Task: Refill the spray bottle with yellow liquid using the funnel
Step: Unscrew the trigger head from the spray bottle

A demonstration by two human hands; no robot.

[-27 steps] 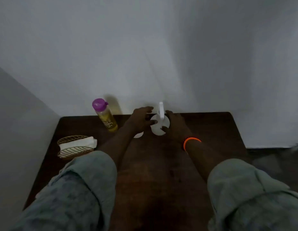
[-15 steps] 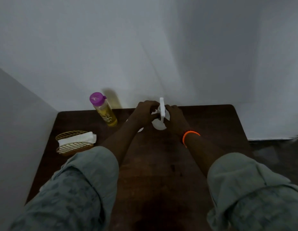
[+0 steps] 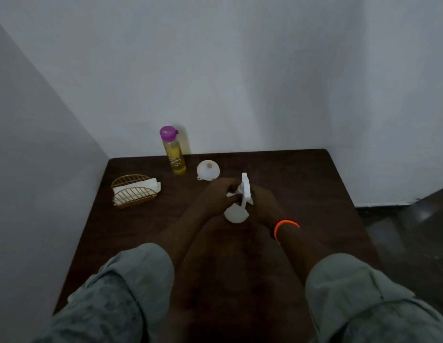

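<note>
The white spray bottle (image 3: 236, 214) sits near the middle of the dark wooden table (image 3: 302, 184), gripped from both sides: my left hand (image 3: 219, 198) curls around its neck and my right hand (image 3: 262, 203), orange band (image 3: 284, 226) at the wrist, wraps the far side by the trigger head. The white funnel (image 3: 207, 170) lies just behind my left hand, beside the upright yellow liquid bottle (image 3: 174, 154) at the back edge by the wall. A gold wire holder (image 3: 132, 191) with napkins stands near the left edge, while bare tabletop stretches to the right edge.

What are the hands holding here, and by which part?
Both hands hold the white spray bottle: the left hand grips around its spray head and neck, the right hand grips the other side; exact finger placement is too dark to tell.
</note>
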